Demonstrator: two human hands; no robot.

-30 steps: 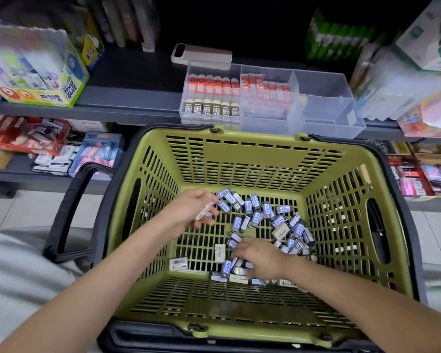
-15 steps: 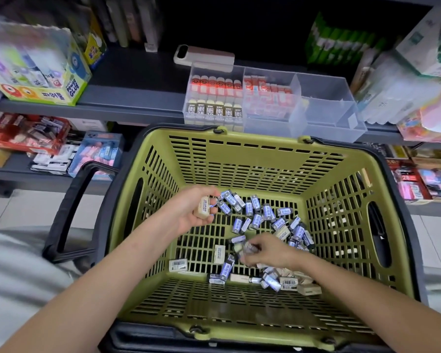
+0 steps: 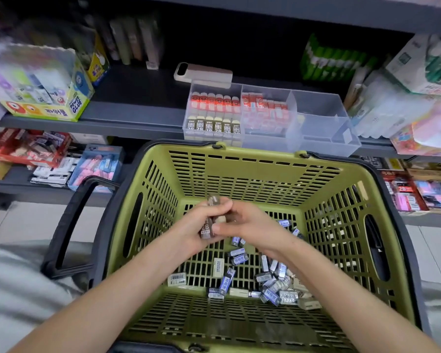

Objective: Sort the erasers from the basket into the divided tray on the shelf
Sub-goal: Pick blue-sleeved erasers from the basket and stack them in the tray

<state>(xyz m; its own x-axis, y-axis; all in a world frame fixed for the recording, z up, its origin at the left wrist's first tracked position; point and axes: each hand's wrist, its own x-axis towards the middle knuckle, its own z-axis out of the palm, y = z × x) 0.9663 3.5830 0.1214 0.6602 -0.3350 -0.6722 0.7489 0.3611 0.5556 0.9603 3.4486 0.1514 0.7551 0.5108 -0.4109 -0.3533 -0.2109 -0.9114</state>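
Observation:
A green slotted basket point(image 3: 252, 174) sits below the shelf with several blue-sleeved and beige erasers point(image 3: 270, 284) scattered on its floor. My left hand point(image 3: 201, 225) is raised inside the basket, shut on brown-sleeved 2B erasers point(image 3: 206, 226). My right hand point(image 3: 247, 222) meets it from the right, fingertips pinching the same small stack. The clear divided tray point(image 3: 323, 146) stands on the shelf edge. Its left compartment has rows of red and brown erasers, its middle one red erasers, its right one looks empty.
A phone-like device point(image 3: 203, 72) lies behind the tray. A glue display box point(image 3: 43, 98) is at the left and stationery packs point(image 3: 405, 98) at the right. The basket's black handle point(image 3: 71, 225) hangs at its left. A lower shelf point(image 3: 49, 159) carries more packs.
My right hand has lifted off the pile at the basket floor and moved up and left to join my left hand. My left hand now has brown 2B erasers.

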